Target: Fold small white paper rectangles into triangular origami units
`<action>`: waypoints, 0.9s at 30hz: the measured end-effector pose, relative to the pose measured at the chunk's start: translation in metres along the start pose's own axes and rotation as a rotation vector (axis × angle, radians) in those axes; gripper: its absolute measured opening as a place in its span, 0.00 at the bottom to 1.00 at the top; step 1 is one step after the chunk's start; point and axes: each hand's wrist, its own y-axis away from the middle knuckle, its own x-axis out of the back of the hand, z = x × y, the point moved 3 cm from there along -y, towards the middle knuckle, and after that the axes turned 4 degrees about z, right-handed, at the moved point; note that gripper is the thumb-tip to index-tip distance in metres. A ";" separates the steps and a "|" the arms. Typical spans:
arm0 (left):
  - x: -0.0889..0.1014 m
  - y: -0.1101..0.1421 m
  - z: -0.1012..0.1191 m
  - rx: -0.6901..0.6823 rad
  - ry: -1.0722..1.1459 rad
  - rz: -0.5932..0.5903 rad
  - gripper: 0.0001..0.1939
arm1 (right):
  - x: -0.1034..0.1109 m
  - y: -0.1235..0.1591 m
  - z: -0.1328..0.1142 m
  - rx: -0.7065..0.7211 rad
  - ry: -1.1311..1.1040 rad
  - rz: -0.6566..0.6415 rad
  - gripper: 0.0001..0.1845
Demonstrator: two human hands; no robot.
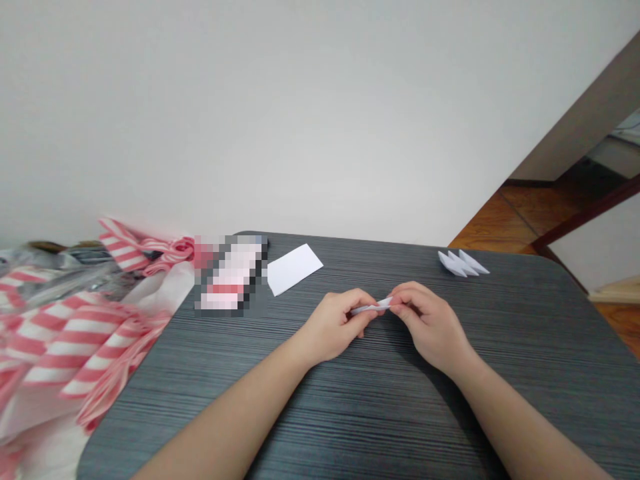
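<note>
Pinching: the left hand (333, 325) and the right hand (429, 327) meet near the middle of the table, with a narrow folded white paper strip (370, 307) between them.

Hands: both are closed in a grip on the strip, one at each end, their fingertips nearly touching at its centre. The curled fingers hide most of it, so its layers cannot be counted.

Strip's place: held just above the dark grey wood-grain tabletop (350, 420), near its middle.

Handling: paper this small seems best held with light, even pressure from both sides. Lining the edges up squarely and pressing along the crease with the fingertips should give a straight, sharp fold without buckling the strip.

Counts: two hands; one strip in hand; one loose white paper rectangle (294, 269); one small group of pointed folded paper pieces (463, 264), apparently three, though they overlap and the exact number is hard to tell.

Rest: the rectangle lies on the far edge of the table, left of the hands. The folded pieces sit at the far right. A pixelated object (231, 273) that cannot be identified lies at the far left, beside pink-and-white striped material (65, 340) that spills past the table's left edge. A wooden floor (520, 217) shows beyond the right corner.
</note>
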 end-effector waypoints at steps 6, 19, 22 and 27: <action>0.001 0.000 0.000 0.015 0.009 -0.006 0.08 | -0.001 0.002 0.005 -0.044 -0.045 0.007 0.06; 0.001 0.000 0.000 0.010 -0.002 -0.010 0.08 | 0.001 -0.001 -0.004 0.005 0.025 0.016 0.09; 0.000 0.000 0.000 0.014 0.002 -0.011 0.08 | 0.001 -0.001 -0.003 0.006 0.030 0.028 0.08; 0.000 0.000 0.000 0.012 0.024 -0.002 0.09 | 0.001 0.000 -0.002 0.006 0.051 0.054 0.06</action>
